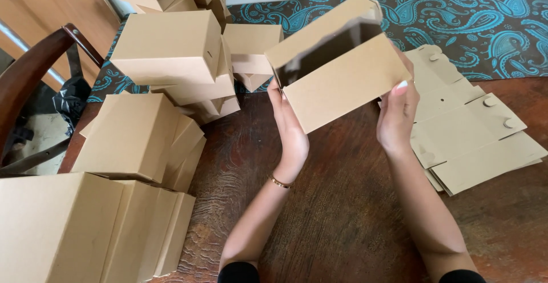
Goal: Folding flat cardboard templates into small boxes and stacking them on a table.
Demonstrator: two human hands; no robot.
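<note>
Folded brown boxes (85,226) lower left, both hands' grip, left hand (290,132), right hand (397,114), closed on tilted half-formed cardboard box (342,75)

The box (337,66) hides most fingers of the right hand (397,114) and the left hand's (291,129) fingertips. Its inside is dark and blurred. The lowest stacked boxes (85,226) run off the bottom edge, and the flat blanks' (474,140) lower layers lie covered.

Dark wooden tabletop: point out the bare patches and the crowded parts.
Bare dark wooden tabletop lies between the forearms and below the left hand and right hand. The folded brown cardboard boxes crowd the left; the flat brown cardboard blanks fill the right.
</note>
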